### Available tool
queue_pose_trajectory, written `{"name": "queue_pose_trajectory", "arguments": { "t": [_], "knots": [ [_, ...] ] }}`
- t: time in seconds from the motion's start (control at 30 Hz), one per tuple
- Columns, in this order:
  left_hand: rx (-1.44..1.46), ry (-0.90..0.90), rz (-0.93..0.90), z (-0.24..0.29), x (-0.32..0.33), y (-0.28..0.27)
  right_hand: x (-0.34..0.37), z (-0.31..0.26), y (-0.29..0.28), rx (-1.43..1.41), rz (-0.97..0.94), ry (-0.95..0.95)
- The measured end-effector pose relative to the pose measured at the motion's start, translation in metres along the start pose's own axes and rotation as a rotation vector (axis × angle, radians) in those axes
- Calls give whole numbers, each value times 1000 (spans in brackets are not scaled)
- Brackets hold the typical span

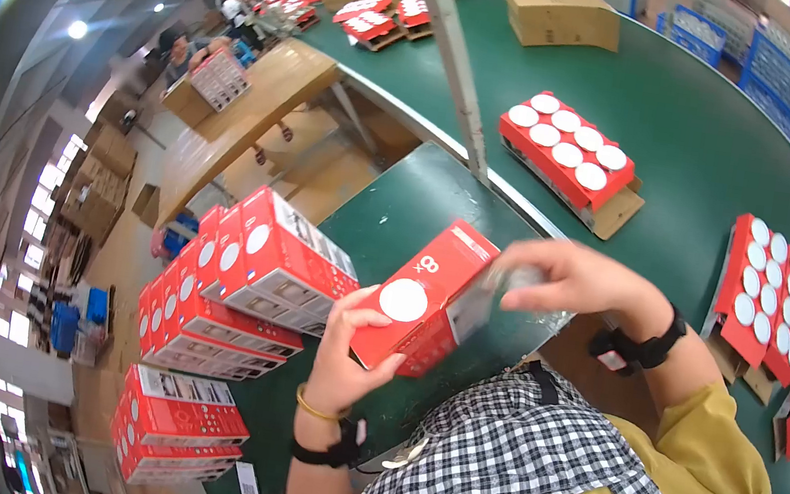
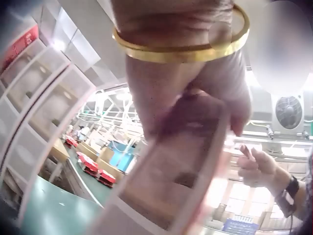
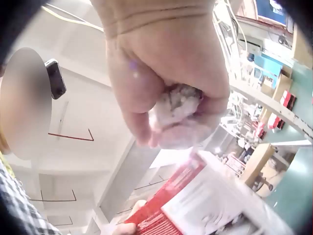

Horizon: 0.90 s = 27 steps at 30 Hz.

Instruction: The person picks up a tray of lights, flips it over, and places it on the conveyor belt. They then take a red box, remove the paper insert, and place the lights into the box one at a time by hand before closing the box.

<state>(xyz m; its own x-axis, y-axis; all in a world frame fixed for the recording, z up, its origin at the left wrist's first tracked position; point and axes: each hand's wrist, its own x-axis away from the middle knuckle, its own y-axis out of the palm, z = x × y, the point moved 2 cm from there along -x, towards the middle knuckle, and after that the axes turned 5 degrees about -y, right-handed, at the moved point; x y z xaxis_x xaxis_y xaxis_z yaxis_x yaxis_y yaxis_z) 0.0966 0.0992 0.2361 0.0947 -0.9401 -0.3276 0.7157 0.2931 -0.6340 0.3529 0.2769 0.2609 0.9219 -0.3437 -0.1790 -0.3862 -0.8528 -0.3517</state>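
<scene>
In the head view my left hand [image 1: 344, 356] grips the near end of a red box [image 1: 438, 263] marked "8x", with a white round spot on its face. The box stands tilted above the green table. My right hand [image 1: 563, 276] is at the far side of the box, blurred there. The right wrist view shows its fingers curled round a crumpled whitish-grey wad [image 3: 178, 103], like a rag. Just below that hand lies the box's printed white side [image 3: 203, 196]. In the left wrist view the held box [image 2: 166, 181] shows a panel with pictures.
Similar red boxes [image 1: 282, 261] are stacked left of my left hand on the green table [image 1: 393, 191]. Beyond a metal post [image 1: 451, 63], trays of red packs with white discs [image 1: 571, 140] lie on a curved green conveyor [image 1: 693, 137]. A cardboard box [image 1: 560, 18] stands farther back.
</scene>
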Motion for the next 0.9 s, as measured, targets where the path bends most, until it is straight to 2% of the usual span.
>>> {"name": "queue_pose_trajectory", "arguments": {
  "t": [0.03,0.07,0.1,0.17,0.23,0.27,0.3,0.37,0.47,0.57,0.63,0.77,0.83,0.9],
  "knots": [
    [108,-29,-94,-9,-1,-12,-5,2,-3,74,182,-239],
    [152,-54,-157,-19,-1,-20,-8,-18,-10,-76,156,70],
    [199,-77,-224,-25,-1,-25,-20,-2,-12,114,233,-200],
    [260,-162,-209,-21,1,-26,-37,-2,-3,289,168,-322],
    [-26,-96,-24,1,1,-23,-41,-9,17,439,55,-309],
    [-258,-33,107,13,4,-15,-42,-3,21,613,60,-328],
    [-476,98,239,23,6,-3,-40,-3,23,617,52,-336],
    [-462,127,287,45,13,21,-40,-4,25,623,102,-340],
    [-552,173,346,48,18,41,-40,-14,28,685,79,-289],
    [-539,226,424,41,20,43,-44,-15,30,708,69,-292],
    [-401,261,438,36,22,40,-44,-13,30,630,91,-264],
    [-400,271,468,26,22,43,-46,-16,31,542,60,-137],
    [-401,247,485,26,18,46,-49,-16,30,582,53,-194],
    [-394,229,490,29,14,48,-48,-18,27,595,35,-130]
  ]
}}
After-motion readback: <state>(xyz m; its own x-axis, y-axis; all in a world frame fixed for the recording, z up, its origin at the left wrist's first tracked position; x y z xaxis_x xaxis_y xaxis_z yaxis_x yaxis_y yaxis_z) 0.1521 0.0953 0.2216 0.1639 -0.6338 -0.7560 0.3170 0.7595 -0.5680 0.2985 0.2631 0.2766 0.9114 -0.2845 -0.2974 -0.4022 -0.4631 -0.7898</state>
